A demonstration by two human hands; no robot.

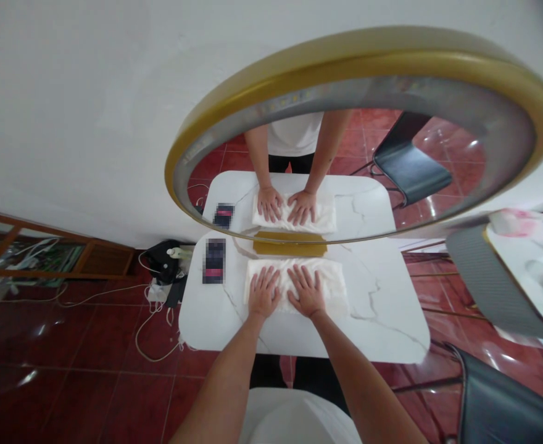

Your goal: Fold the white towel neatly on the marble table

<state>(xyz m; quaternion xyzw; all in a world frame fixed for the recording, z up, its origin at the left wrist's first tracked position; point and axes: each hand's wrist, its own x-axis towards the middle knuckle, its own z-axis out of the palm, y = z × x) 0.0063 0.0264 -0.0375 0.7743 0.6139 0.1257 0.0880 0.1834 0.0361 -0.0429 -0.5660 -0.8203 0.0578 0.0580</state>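
A white folded cloth (332, 288) lies flat on the white marbled table (382, 327) in front of me. My left hand (264, 292) rests palm down on its left part, fingers spread. Close beside it, my right hand (306, 292) presses flat on the middle of the cloth, its fingers also apart. Both thumbs point inward with a small gap between them. Neither hand grips anything. The cloth's right end extends past my right hand, slightly wrinkled.
A round gold-framed mirror (364, 55) stands on a gold base (290, 244) at the table's back, reflecting both arms. A blurred dark packet (214, 261) lies at the left. Cables and bags (163, 262) sit on the floor. A black chair (507, 394) stands at the right.
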